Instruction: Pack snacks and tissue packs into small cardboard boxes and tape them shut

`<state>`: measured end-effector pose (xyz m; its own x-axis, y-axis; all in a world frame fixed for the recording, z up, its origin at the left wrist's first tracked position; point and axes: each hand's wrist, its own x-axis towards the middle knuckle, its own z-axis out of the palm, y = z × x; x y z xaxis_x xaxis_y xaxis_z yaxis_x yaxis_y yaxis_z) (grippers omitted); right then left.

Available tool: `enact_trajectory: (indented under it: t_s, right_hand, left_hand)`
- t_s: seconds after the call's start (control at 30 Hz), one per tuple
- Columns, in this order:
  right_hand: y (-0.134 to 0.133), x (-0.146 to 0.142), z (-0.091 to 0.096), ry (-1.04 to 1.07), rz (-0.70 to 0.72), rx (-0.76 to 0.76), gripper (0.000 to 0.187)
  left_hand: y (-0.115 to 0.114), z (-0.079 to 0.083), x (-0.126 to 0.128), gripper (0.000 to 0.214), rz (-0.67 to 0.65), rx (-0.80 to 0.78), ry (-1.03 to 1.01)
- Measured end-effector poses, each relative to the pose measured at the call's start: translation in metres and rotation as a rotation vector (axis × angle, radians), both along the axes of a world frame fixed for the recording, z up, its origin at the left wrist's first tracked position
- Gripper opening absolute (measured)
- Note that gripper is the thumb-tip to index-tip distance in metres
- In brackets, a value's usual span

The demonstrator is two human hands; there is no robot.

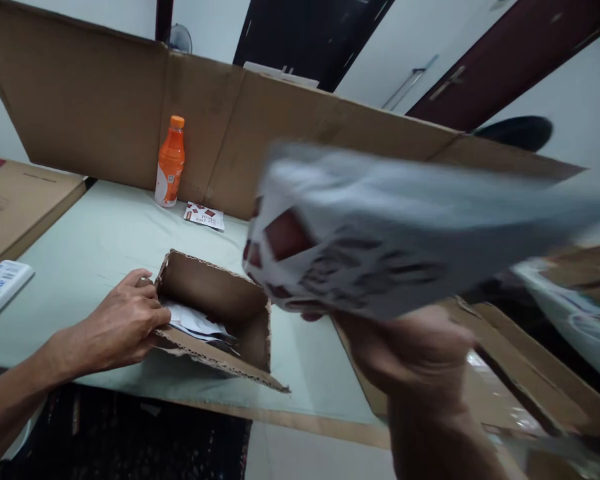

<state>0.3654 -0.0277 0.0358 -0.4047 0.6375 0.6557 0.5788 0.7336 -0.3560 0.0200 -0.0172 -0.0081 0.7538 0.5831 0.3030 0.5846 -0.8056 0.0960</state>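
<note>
My left hand (123, 320) is closed over the left edge of a small open cardboard box (210, 277) near the front of the table. White paper-like packets (195, 321) lie inside the box, partly hidden by its walls. Raised close to the camera on the right, my right hand (410, 353) grips a large white pouch (350, 227) with dark red diamonds and blurred dark lettering. The pouch is tilted, and its right end is smeared by motion. A small sachet (204, 217) with a similar diamond print lies flat behind the box.
An orange bottle (170, 163) stands at the back against a tall cardboard screen (105, 113). At the left edge lies a white device with a label (3, 290), near a flat cardboard box (25, 207). More open cardboard (520, 360) fills the right side.
</note>
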Motion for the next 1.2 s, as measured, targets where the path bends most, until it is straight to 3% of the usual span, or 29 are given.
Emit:
enact_trajectory:
  t_s: [0.07,0.13,0.2,0.27,0.37,0.47,0.53,0.63,0.77,0.9,1.07,1.2]
  right_hand:
    - [-0.003,-0.018,0.006,-0.19,0.174,-0.07,0.036]
    - [0.005,-0.039,0.005,-0.46,0.228,-0.282,0.044]
    - [0.018,-0.063,-0.003,-0.777,0.109,-0.476,0.04]
    - [0.032,-0.086,-0.014,-1.007,-0.012,-0.558,0.031]
    - [0.043,-0.104,-0.026,-1.102,-0.049,-0.574,0.025]
    - [0.036,-0.09,-0.023,-0.954,0.001,-0.478,0.024]
    - [0.023,-0.065,-0.018,-0.644,0.017,-0.292,0.026]
    - [0.002,-0.026,-0.021,-0.255,-0.096,-0.092,0.024]
    - [-0.006,-0.001,-0.049,-0.288,-0.149,-0.179,0.023]
    - [0.004,0.003,-0.069,-0.351,-0.088,-0.225,0.023]
    - [0.014,0.003,-0.061,-0.359,-0.005,-0.187,0.02]
    - [0.019,0.0,-0.048,-0.052,-0.187,-0.049,0.026]
  left_hand:
    - [-0.002,0.001,0.0,0.012,0.005,0.014,0.005]
    - [-0.002,0.001,0.0,0.012,0.015,0.03,0.013]
    - [-0.002,0.001,0.0,0.013,0.02,0.045,0.023]
    - [0.0,0.0,0.001,0.013,0.023,0.054,0.033]
    - [0.001,0.001,0.003,0.013,0.027,0.048,0.049]
    - [-0.004,0.003,0.001,0.011,-0.008,0.04,0.001]
    - [-0.009,0.003,-0.005,0.014,-0.03,0.082,-0.105]
    - [-0.013,-0.004,-0.02,0.041,0.021,0.179,-0.307]
    - [-0.006,-0.028,-0.03,0.072,0.13,0.039,-0.428]
    - [0.004,-0.046,-0.02,0.074,0.123,-0.116,-0.476]
    - [0.007,-0.044,-0.011,0.062,0.149,-0.217,-0.446]
    - [0.006,-0.04,-0.005,0.057,0.238,-0.109,-0.437]
